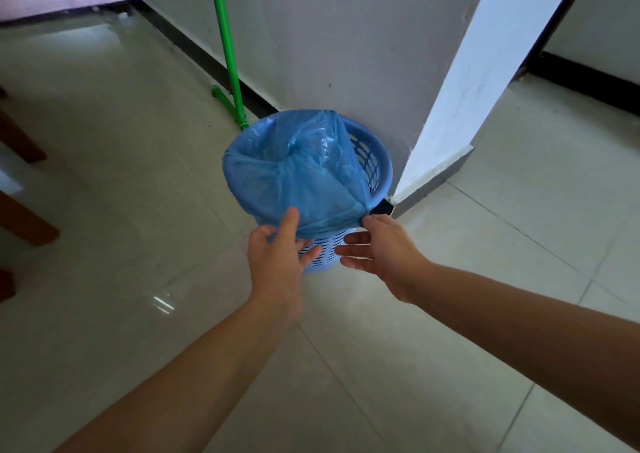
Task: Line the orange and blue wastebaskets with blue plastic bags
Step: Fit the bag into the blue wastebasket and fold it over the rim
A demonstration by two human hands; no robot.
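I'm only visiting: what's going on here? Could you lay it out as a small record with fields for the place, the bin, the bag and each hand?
Place: tiled floor, beside a wall corner
Bin: blue wastebasket, upright
Bag: blue plastic bag, pulled over the near and left rim; far-right rim bare
Left hand: pinches the bag's lower edge, thumb on top
Right hand: fingers straight, thumb touches the bag's edge
Orange basket: not in view
Behind: green pipe frame
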